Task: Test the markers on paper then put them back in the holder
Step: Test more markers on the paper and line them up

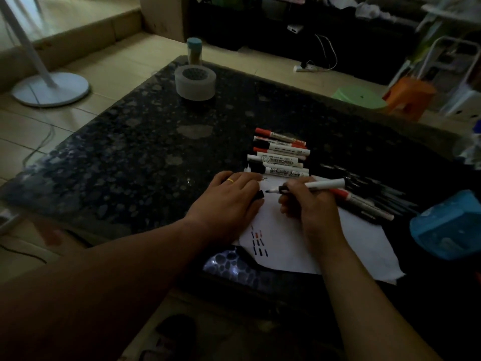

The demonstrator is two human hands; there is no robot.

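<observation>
Standing on the floor at the upper left of the frame, a white fan base (50, 88) is seen beside the dark speckled desk (130, 152). Near the desk's far edge the round grey holder (195, 82) is set, with a teal-capped bottle (194, 50) just behind it. Left of centre, the left hand (229, 199) is laid on the upper left part of the paper (286, 243), and its grip is pinched on a black cap (258, 195). Short dark and red strokes (259, 243) are marked on the sheet below. Above the paper, a row of markers (281, 155) is lined up side by side. Just right of the cap, the uncapped marker (312, 185) is clamped in the grip of the right hand (307, 204), its tip pointed left over the paper; whether the tip touches cannot be told. Further right a loose pile of pens (364, 201) is spread, and a blue object (450, 225) is seen at the right edge.
</observation>
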